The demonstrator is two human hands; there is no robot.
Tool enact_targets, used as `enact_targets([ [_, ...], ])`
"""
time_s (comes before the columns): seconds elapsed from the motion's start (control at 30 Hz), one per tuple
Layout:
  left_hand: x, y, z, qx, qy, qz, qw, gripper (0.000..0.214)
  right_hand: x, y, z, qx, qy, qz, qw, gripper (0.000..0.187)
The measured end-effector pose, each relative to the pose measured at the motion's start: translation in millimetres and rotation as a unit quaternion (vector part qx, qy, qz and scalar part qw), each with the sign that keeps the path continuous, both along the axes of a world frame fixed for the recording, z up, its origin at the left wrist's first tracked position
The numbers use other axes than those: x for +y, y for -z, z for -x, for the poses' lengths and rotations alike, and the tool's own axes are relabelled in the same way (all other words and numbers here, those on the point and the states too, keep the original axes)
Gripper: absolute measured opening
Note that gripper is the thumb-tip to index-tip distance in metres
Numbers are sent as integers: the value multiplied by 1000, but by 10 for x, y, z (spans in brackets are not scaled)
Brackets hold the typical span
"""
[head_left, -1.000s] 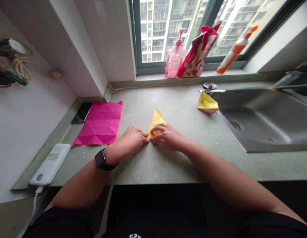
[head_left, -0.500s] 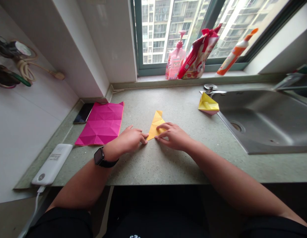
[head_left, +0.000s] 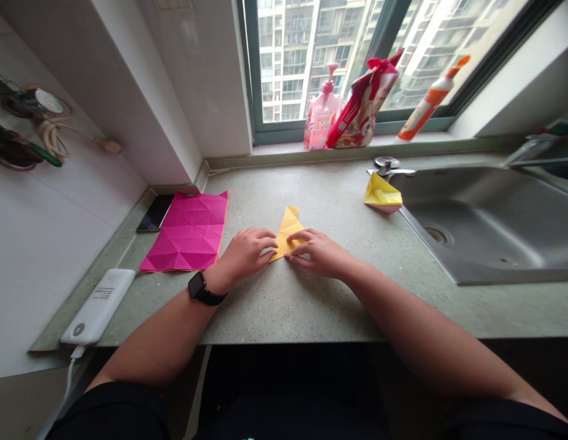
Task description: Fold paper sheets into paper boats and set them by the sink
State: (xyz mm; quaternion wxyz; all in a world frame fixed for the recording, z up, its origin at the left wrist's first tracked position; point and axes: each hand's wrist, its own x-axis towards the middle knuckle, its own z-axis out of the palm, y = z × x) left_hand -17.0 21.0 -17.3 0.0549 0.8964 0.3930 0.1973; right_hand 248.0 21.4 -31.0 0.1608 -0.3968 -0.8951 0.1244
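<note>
paper (head_left: pixel 284 233), yellow-orange, between left grip (head_left: pixel 247 252) and right grip (head_left: pixel 323 252)

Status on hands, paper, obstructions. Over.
Left hand at left edge of folded golden paper; right hand curled over its lower right. Paper on speckled grey-green countertop. Creased magenta paper sheet farther left, out of the way.

- The right hand (head_left: pixel 318 252) hides part of the folded paper (head_left: pixel 284 237).
- I can't tell if the left hand (head_left: pixel 247 252) touches it.
- Left of the grip, a pink sheet (head_left: pixel 189 235) covers part of the phone (head_left: pixel 151 215).
- Further left, print on the power bank (head_left: pixel 98 308) is too small.
- Far right, my view cuts off the sink (head_left: pixel 490 211).
</note>
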Motion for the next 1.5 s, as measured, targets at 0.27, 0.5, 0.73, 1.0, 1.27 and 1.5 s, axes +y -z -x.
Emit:
enact_targets([
  [0.27, -52, 12, -36, 66, -6, 46, 997, 12, 70, 41, -61, 22, 6, 2, 1000, 17],
  [0.5, -30, -34, 5, 86, -40, 60, 994, 14, 255, 157, -264, 13, 116, -33, 993, 24],
  [0.73, 14, -58, 97, 114, -104, 28, 988, 30, 232, 152, -243, 0, 75, -23, 997, 21],
  [1.0, 0, 2, 59, 148, -166, 9, 975, 28, 6, 9, -54, -48, 61, -54, 995, 16],
  [1.27, 45, 36, 93, 156, -190, -17, 969, 24, -68, 13, 16, -53, -19, -46, 997, 26],
  [1.5, 69, 40, 61, 144, -156, 14, 977, 27, -133, 10, 134, -62, -40, -38, 997, 30],
])
